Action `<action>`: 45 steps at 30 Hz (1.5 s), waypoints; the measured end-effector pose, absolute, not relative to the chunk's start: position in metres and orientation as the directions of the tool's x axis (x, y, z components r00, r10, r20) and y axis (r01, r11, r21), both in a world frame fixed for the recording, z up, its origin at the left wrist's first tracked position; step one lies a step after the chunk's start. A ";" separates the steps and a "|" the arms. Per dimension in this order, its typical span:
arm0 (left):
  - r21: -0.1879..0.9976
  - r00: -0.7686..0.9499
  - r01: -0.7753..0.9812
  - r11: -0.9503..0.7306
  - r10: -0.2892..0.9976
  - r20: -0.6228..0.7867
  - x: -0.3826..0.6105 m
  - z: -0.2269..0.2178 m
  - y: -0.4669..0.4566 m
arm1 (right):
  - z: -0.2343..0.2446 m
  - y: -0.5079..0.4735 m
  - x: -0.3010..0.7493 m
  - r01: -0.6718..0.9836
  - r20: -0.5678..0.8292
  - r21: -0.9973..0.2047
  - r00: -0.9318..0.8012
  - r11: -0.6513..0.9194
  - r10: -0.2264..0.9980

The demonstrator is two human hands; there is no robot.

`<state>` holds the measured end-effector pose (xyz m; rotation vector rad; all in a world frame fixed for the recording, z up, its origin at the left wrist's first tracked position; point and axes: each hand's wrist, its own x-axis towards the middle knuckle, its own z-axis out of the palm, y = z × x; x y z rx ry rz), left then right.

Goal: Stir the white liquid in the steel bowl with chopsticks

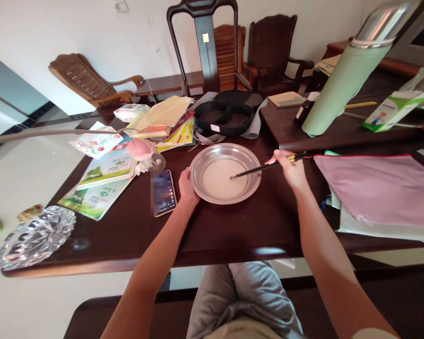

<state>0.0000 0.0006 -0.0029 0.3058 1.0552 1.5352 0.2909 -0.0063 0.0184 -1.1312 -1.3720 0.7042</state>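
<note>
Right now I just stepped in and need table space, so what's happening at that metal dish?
A seated person steadies the metal dish by its rim with the left hand. The right hand holds dark chopsticks with their tips in the pale liquid inside. A phone lies just left of the dish on the dark table.

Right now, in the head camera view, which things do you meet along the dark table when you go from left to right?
Glass ashtray → green booklet → phone → left hand on the rim of the metal plate → chopsticks → right hand → pink pouch.
</note>
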 end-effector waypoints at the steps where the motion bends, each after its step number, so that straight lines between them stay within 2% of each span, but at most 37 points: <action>1: 0.752 -0.283 -0.652 0.098 0.889 -0.361 0.000 -0.003 0.001 | 0.019 -0.007 0.290 0.203 0.369 -0.917 0.112 0.342 0.923; 5: 0.759 -0.285 -0.644 0.099 0.889 -0.359 0.000 -0.003 0.001 | 0.016 -0.007 0.280 0.222 0.359 -0.905 -0.060 0.363 0.932; 7: 0.760 -0.283 -0.642 0.099 0.891 -0.354 0.000 -0.003 0.001 | 0.014 -0.006 0.277 0.255 0.385 -0.883 -0.089 0.395 0.919; 10: 0.763 -0.286 -0.641 0.087 0.895 -0.343 0.000 -0.004 0.001 | 0.014 -0.005 0.282 0.300 0.415 -0.869 0.008 0.393 0.910; 14: 0.758 -0.278 -0.647 0.084 0.899 -0.337 -0.001 -0.006 0.002 | 0.019 -0.007 0.292 0.244 0.383 -0.907 0.136 0.343 0.914; 20: 0.750 -0.277 -0.656 0.087 0.896 -0.346 -0.001 -0.007 0.002 | 0.017 -0.008 0.279 0.265 0.365 -0.892 -0.062 0.368 0.929; 24: 0.747 -0.276 -0.659 0.085 0.897 -0.346 -0.001 -0.005 0.001 | 0.015 -0.006 0.284 0.325 0.415 -0.866 0.041 0.381 0.909; 28: 0.752 -0.286 -0.653 0.093 0.889 -0.358 -0.001 -0.004 0.001 | 0.019 -0.006 0.293 0.244 0.372 -0.912 0.152 0.330 0.916; 34: 0.752 -0.290 -0.654 0.083 0.890 -0.350 0.001 -0.003 0.000 | 0.018 -0.008 0.282 0.263 0.352 -0.895 -0.075 0.359 0.933; 38: 0.752 -0.296 -0.653 0.089 0.884 -0.362 0.001 -0.002 0.000 | 0.016 -0.005 0.287 0.310 0.389 -0.879 0.029 0.361 0.921; 41: 0.754 -0.303 -0.650 0.094 0.878 -0.371 0.001 -0.001 0.000 | 0.018 -0.006 0.294 0.248 0.378 -0.908 0.135 0.338 0.916; 45: 0.753 -0.302 -0.651 0.091 0.879 -0.368 0.000 -0.002 0.000 | 0.020 -0.008 0.287 0.218 0.341 -0.918 0.003 0.332 0.940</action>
